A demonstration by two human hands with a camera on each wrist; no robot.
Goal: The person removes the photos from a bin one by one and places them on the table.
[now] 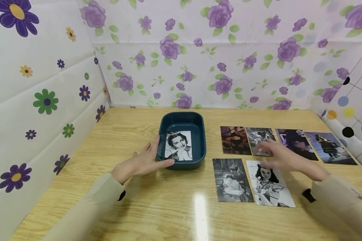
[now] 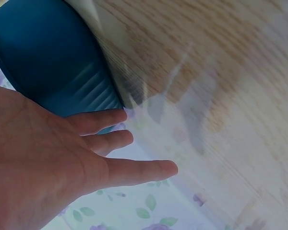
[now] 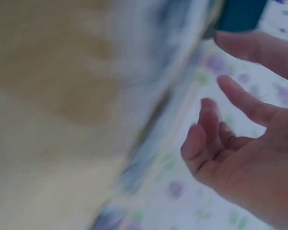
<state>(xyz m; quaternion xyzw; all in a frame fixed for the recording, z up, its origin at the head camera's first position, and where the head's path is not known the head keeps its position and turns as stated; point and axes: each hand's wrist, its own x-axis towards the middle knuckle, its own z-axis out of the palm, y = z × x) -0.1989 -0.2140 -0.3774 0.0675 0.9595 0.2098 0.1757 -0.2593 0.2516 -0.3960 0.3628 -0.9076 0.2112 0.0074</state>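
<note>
A dark teal rectangular box [image 1: 202, 144] stands on the table, with a black-and-white portrait photo [image 1: 178, 145] lying inside at its near left. My left hand [image 1: 142, 163] rests against the box's near left corner, its fingers and thumb spread; in the left wrist view the fingers [image 2: 143, 171] are straight beside the box's wall. Above the right-hand photos hovers my right hand [image 1: 285, 159], fingers loosely bent and holding nothing. Below it lies a black-and-white photo of a dark-haired person [image 1: 269, 185], next to a grey photo [image 1: 233, 180].
Behind these lies a row of several photos: a reddish one [image 1: 235, 140], a grey one [image 1: 256, 134] partly covered by my right hand, a purple one [image 1: 295, 144] and a bluish one [image 1: 332, 149]. Flower-patterned cloth walls [image 1: 193, 60] enclose the wooden table [image 1: 169, 207].
</note>
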